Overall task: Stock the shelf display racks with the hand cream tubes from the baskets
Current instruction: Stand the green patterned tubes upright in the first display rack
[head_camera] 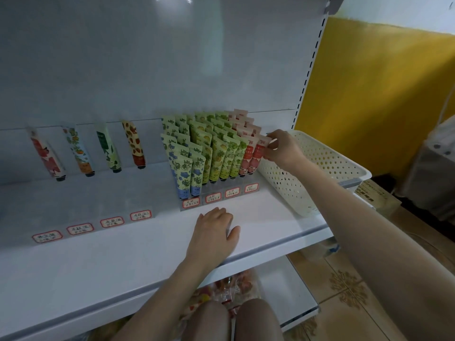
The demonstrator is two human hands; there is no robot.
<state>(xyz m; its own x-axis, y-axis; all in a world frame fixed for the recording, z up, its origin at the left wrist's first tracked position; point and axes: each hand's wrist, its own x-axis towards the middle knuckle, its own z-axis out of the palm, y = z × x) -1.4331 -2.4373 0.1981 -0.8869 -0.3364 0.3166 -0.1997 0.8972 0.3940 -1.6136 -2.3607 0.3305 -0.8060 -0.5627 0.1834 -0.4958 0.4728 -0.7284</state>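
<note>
A clear display rack (pixel 216 193) on the white shelf (pixel 138 257) holds rows of hand cream tubes: blue-flowered, green and pink. My right hand (pixel 283 148) pinches the top of the front pink tube (pixel 259 153) at the rack's right end. My left hand (pixel 214 232) rests flat on the shelf in front of the rack. A second rack (pixel 81 217) to the left holds single tubes in its slots. The white perforated basket (pixel 327 166) stands right of the pink tubes; its visible part looks empty.
Red-bordered price labels (pixel 213 198) line both racks' fronts. The shelf's grey back panel rises behind. A lower shelf (pixel 290 286) carries packaged goods. A yellow wall and tiled floor lie to the right. My knees are at the bottom.
</note>
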